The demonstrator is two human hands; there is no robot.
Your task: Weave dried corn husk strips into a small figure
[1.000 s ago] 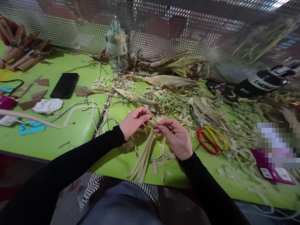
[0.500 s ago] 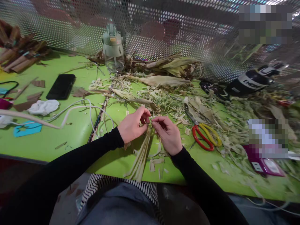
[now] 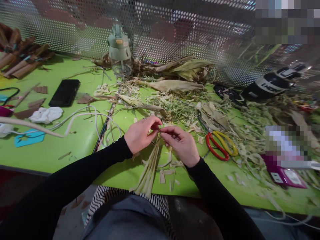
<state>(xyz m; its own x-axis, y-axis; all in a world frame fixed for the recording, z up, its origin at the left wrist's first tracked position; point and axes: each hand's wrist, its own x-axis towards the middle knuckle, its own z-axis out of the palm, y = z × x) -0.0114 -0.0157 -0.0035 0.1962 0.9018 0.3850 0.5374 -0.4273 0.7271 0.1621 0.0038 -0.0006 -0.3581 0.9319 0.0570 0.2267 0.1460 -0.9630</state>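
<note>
While a perforated metal screen (image 3: 85,36) stands along the far side, the green worktop (image 3: 77,136) carries a black smartphone (image 3: 64,93) at left. The left hand (image 3: 140,136) and right hand (image 3: 183,145) pinch, fingers close together, the top of a husk-strip bundle (image 3: 149,170) fanning to the near edge. Rightward lie scissors (image 3: 210,131), then, farther, a black bottle (image 3: 255,90) with partly legible white-band lettering.

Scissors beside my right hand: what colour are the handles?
One handle is red, the other yellow; clearest in the head view.
</note>
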